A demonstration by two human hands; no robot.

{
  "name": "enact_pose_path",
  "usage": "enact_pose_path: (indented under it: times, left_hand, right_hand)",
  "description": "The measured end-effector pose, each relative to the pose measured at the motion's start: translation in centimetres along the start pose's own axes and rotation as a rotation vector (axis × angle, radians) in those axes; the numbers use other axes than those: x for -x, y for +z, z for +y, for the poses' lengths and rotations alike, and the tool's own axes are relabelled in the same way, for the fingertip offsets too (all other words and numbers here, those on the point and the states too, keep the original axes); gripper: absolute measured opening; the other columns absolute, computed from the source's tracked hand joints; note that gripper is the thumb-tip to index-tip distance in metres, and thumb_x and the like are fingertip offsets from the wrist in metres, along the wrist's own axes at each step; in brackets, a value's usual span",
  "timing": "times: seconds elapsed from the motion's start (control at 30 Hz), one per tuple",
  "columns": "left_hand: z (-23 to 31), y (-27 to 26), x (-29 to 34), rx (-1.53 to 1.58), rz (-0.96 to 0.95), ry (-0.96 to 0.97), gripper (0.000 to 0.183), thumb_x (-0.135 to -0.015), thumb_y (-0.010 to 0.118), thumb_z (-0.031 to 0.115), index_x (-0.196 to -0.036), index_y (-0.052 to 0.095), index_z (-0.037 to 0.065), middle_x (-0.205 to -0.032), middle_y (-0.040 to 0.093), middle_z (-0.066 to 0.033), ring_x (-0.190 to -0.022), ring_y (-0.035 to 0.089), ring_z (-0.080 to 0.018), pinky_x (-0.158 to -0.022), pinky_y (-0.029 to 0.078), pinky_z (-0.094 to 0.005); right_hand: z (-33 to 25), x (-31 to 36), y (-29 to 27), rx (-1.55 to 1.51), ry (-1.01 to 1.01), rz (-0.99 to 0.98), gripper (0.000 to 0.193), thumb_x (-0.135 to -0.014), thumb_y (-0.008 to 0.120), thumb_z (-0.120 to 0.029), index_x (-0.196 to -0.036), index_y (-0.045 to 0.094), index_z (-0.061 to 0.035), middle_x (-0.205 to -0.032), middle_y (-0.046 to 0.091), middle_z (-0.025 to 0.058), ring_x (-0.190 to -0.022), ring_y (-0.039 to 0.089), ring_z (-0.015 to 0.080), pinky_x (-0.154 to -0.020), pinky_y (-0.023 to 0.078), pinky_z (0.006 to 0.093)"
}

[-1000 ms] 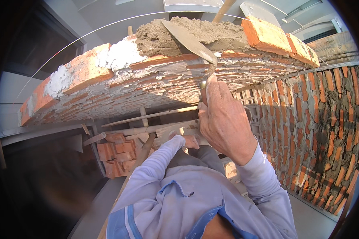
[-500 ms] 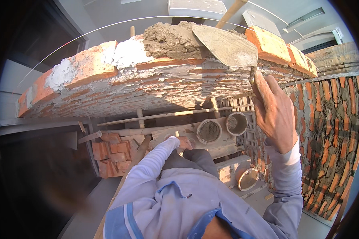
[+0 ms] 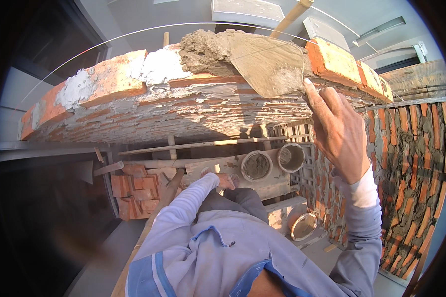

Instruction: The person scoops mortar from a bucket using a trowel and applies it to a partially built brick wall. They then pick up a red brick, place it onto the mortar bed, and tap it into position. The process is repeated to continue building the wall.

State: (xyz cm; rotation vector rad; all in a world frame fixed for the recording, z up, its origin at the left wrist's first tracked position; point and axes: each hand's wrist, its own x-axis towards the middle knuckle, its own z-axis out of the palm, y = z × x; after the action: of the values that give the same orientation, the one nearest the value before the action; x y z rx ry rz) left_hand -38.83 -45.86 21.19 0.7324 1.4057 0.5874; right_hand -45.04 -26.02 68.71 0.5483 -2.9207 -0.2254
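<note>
My right hand (image 3: 341, 133) is closed round the handle of a mortar-coated trowel (image 3: 270, 67), thumb stretched forward along it. The broad blade lies tilted over the top of a brick wall (image 3: 183, 109), its face smeared grey. Left of the blade, and touching it, sits a rough heap of wet mortar (image 3: 200, 52). An orange brick (image 3: 332, 62) stands on the wall just right of the blade. My left hand (image 3: 226, 181) is low by my knee, away from the wall; its fingers are too small and hidden to read.
A thin string line (image 3: 148, 28) runs above the wall top. Below, a bucket of mortar (image 3: 256, 166) and another bucket (image 3: 291, 157) stand on planks, with a third bucket (image 3: 303, 226) lower down. Stacked red bricks (image 3: 136, 193) lie left, near a wooden pole (image 3: 166, 198). Another brick wall (image 3: 406, 183) rises right.
The trowel blade has shifted left and toward me, now lapping against the mortar heap, with more mortar on its face. My right hand has turned slightly. My left hand stays by the knee.
</note>
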Motion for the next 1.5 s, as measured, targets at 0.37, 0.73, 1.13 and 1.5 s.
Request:
enact_pose_path:
  times: [0.37,0.73,1.13,1.5]
  left_hand:
    - [4.5,-1.3,2.6,-0.217,0.018,-0.034,0.048,-0.085,0.058,0.051,-0.12,0.071,0.021,-0.126,0.067,0.002,-0.124,0.056,-0.0185,-0.11,0.032,-0.0387]
    - [3.9,-0.6,2.4,-0.14,-0.002,-0.008,0.049,-0.085,0.06,0.052,-0.121,0.071,0.02,-0.126,0.067,-0.0013,-0.123,0.056,-0.0208,-0.113,0.03,-0.0418]
    - [1.5,0.6,0.5,-0.101,0.141,0.046,0.051,-0.084,0.062,0.051,-0.117,0.071,0.012,-0.116,0.069,-0.0102,-0.11,0.061,-0.0272,-0.098,0.043,-0.0396]
    - [4.3,-1.0,4.7,-0.128,0.176,-0.004,0.051,-0.085,0.057,0.051,-0.105,0.074,0.007,-0.104,0.072,-0.0143,-0.1,0.065,-0.0296,-0.091,0.047,-0.041]
  right_hand:
    - [-1.9,-1.1,0.5,-0.012,0.003,0.016,0.064,-0.073,0.061,0.001,-0.136,0.049,-0.0012,-0.102,0.053,0.0099,-0.093,0.058,0.0264,-0.075,0.054,0.0357]
    - [-4.8,-1.1,0.4,0.025,0.047,0.024,0.059,-0.077,0.06,-0.004,-0.136,0.051,-0.0037,-0.105,0.051,0.0101,-0.094,0.056,0.0266,-0.073,0.052,0.0374]
    - [-8.9,-2.1,-0.1,-0.01,-0.037,0.001,0.065,-0.078,0.061,-0.007,-0.141,0.045,-0.0025,-0.109,0.052,0.0118,-0.096,0.054,0.0277,-0.077,0.047,0.0357]
    - [-3.3,-9.1,-1.4,-0.445,-0.023,-0.16,0.02,-0.092,0.049,-0.017,-0.095,0.056,0.0019,-0.084,0.06,0.0254,-0.087,0.059,0.0439,-0.076,0.046,0.0516]
